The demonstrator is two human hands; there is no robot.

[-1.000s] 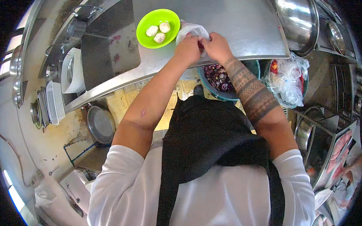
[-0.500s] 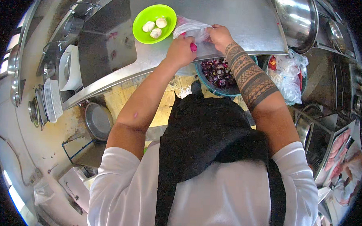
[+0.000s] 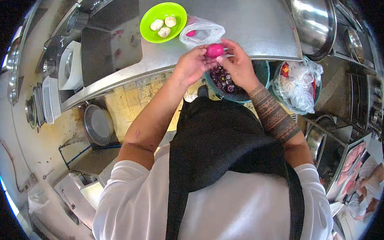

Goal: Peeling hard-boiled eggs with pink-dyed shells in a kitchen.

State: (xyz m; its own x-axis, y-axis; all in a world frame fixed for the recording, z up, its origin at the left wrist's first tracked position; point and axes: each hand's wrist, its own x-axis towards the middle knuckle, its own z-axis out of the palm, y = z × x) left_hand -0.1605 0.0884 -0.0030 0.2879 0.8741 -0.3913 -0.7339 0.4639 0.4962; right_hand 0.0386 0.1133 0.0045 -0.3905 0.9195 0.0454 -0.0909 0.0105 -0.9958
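Note:
A bright pink egg is held between my left hand and my right hand, above a teal bowl that holds dark purple shell bits. A clear plastic bag with another pink egg inside lies on the steel counter just beyond my hands. To its left a green bowl holds three pale peeled eggs.
A second bowl with crumpled plastic bags sits right of the teal bowl. A large steel bowl stands at the counter's far right. Pans and kitchen gear lie on the floor and shelf at left. Another person is at the lower right.
Both hands have drawn back from the plastic bag toward me, now holding a pink egg over the teal bowl. The view has shifted slightly.

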